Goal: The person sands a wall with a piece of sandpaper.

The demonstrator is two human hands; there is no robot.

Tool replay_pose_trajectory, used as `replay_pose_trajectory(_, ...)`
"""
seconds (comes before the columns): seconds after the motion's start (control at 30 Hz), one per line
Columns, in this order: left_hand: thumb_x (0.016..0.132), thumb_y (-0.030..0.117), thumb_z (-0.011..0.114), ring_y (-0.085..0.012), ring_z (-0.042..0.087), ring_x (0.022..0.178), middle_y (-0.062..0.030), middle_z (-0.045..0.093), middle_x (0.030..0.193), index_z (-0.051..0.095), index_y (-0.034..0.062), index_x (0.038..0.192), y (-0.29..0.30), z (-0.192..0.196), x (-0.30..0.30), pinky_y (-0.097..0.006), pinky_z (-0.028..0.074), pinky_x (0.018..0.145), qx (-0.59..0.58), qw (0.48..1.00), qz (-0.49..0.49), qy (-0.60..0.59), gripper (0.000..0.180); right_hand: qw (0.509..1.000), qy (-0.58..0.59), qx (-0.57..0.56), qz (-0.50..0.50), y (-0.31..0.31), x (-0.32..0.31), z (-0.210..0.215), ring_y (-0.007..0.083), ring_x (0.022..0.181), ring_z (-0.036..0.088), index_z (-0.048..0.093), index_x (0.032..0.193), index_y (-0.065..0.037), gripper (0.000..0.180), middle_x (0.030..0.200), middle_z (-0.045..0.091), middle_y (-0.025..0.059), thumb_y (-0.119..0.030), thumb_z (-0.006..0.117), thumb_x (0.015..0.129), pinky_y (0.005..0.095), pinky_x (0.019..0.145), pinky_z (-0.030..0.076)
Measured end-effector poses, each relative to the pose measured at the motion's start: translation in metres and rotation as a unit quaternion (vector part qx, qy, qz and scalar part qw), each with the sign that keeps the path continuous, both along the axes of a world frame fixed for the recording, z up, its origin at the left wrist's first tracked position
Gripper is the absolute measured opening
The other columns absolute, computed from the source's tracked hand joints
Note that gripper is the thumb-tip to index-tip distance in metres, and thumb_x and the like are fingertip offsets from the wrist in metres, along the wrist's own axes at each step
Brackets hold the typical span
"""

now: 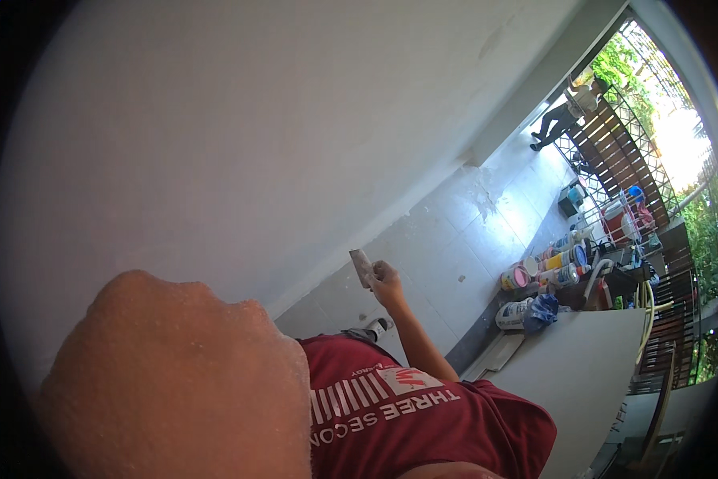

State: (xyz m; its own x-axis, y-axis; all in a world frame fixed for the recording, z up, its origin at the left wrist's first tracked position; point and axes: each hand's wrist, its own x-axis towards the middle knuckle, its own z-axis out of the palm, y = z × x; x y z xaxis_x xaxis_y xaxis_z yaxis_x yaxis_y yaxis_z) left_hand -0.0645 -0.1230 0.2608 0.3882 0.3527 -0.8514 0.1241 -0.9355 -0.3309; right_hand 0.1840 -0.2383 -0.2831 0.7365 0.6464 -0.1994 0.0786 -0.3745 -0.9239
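currently 1 hand (387, 281), side unclear, grips a small flat grey rectangular sanding block (362, 267) by its lower end; it looks light and stiff. other hand unseen.

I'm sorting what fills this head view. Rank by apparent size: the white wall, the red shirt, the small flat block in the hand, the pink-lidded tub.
1. white wall
2. red shirt, enlarged by nearness
3-4. flat block and pink-lidded tub look alike; distance makes ranking unsure.

Only one hand (387, 279) shows — the other is hidden behind the blurred shoulder (175, 375).
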Motion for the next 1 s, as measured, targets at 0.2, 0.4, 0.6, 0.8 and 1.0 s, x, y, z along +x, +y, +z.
replay_pose_trajectory(0.2, 0.079, 0.002, 0.068, -0.0288, 0.075, 0.086, -0.0139, 0.074, 0.085, 0.075, 0.0032, 0.085, -0.007, -0.007, 0.001, -0.039, 0.06, 0.073, 0.004, 1.0, -0.009, -0.014, 0.009, 0.998, -0.067, 0.015, 0.006, -0.005, 0.006, -0.009, 0.0107, 0.066, 0.062, 0.065, 0.1, 0.0, 0.013, 0.08, 0.069, 0.0064, -0.006, 0.069, 0.088, 0.0277, 0.057, 0.049)
replay_pose_trajectory(0.4, 0.078, 0.002, 0.069, -0.0289, 0.075, 0.085, -0.0139, 0.074, 0.084, 0.075, 0.0034, 0.084, -0.019, -0.016, 0.0, -0.038, 0.06, 0.073, 0.018, 1.0, -0.011, -0.014, 0.008, 0.996, -0.09, 0.024, -0.002, -0.008, 0.003, -0.013, 0.012, 0.066, 0.063, 0.065, 0.095, 0.001, 0.012, 0.077, 0.068, 0.0071, -0.008, 0.07, 0.09, 0.0291, 0.058, 0.05)
replay_pose_trajectory(0.6, 0.078, 0.002, 0.07, -0.0289, 0.075, 0.084, -0.014, 0.074, 0.083, 0.075, 0.0035, 0.083, -0.026, -0.024, 0.0, -0.038, 0.06, 0.072, 0.025, 1.0, -0.015, -0.007, 0.007, 0.994, -0.108, 0.002, -0.011, -0.012, -0.001, -0.005, 0.0124, 0.071, 0.064, 0.065, 0.094, 0.001, 0.014, 0.076, 0.068, 0.0078, -0.011, 0.071, 0.09, 0.0313, 0.061, 0.052)
replay_pose_trajectory(0.8, 0.077, 0.002, 0.07, -0.0289, 0.075, 0.084, -0.014, 0.073, 0.081, 0.075, 0.0037, 0.082, -0.03, -0.028, 0.005, -0.038, 0.06, 0.072, 0.012, 1.0, -0.011, -0.017, 0.007, 0.996, -0.081, 0.032, 0.005, -0.024, -0.006, -0.018, 0.0125, 0.07, 0.064, 0.064, 0.094, 0.0, 0.014, 0.078, 0.069, 0.0076, -0.011, 0.072, 0.09, 0.0313, 0.061, 0.051)
replay_pose_trajectory(1.0, 0.076, 0.002, 0.071, -0.0289, 0.075, 0.083, -0.014, 0.073, 0.08, 0.075, 0.0039, 0.081, -0.03, -0.033, 0.01, -0.038, 0.06, 0.072, 0.028, 0.999, -0.026, -0.027, 0.006, 0.995, -0.1, -0.004, -0.008, -0.034, -0.01, -0.036, 0.0131, 0.071, 0.065, 0.064, 0.096, 0.0, 0.014, 0.082, 0.07, 0.0089, -0.009, 0.072, 0.09, 0.0311, 0.061, 0.051)
